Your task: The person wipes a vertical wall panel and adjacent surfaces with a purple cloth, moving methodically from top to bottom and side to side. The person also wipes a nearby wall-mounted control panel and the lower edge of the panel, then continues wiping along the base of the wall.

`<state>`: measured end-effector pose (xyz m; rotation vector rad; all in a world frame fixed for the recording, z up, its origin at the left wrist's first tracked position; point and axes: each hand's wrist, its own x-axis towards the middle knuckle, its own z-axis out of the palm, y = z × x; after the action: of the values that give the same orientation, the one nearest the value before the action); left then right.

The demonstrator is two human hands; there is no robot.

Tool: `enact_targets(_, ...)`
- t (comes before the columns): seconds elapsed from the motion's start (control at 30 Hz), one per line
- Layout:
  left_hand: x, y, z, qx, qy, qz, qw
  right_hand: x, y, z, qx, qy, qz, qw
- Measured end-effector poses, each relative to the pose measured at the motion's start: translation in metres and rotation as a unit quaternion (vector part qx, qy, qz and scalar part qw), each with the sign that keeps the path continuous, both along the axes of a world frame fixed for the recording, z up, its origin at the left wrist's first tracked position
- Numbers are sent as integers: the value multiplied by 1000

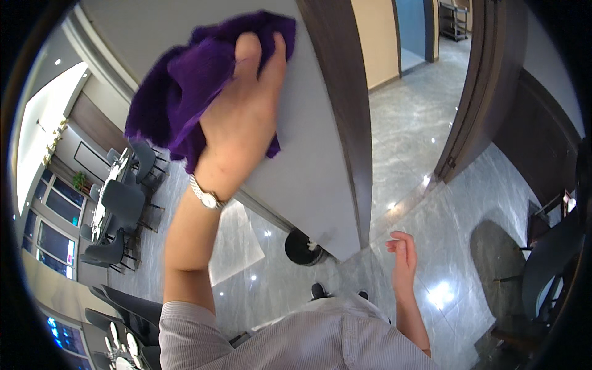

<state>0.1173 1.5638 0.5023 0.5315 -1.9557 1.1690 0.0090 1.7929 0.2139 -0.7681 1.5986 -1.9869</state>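
Observation:
My left hand (245,111) is raised and grips a purple cloth (185,92) against a light grey wall (305,185). Part of the cloth bunches out to the left of the fingers, and a corner shows below the palm. The hand is slightly blurred, and a silver wristwatch (209,199) circles the wrist. My right hand (403,254) hangs low by my side over the floor, with loosely curled fingers and nothing in it.
A dark wooden door frame (342,115) borders the wall on its right. At the wall's foot stands a black bin (300,247). Grey chairs (124,203) surround a set dining table (104,199) on the left. Another dark chair (550,268) is at right. A trolley (454,21) stands beyond the doorway.

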Motion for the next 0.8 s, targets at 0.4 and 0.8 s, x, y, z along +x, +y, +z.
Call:
enact_targets(0.4,-4,12,-283,362,-169,-92,912,-11,55,-28,84,2,-87,993)
enact_targets(0.8,8,12,-399,-379,-688,77,614,-1,61,-46,89,-100,-69,989)
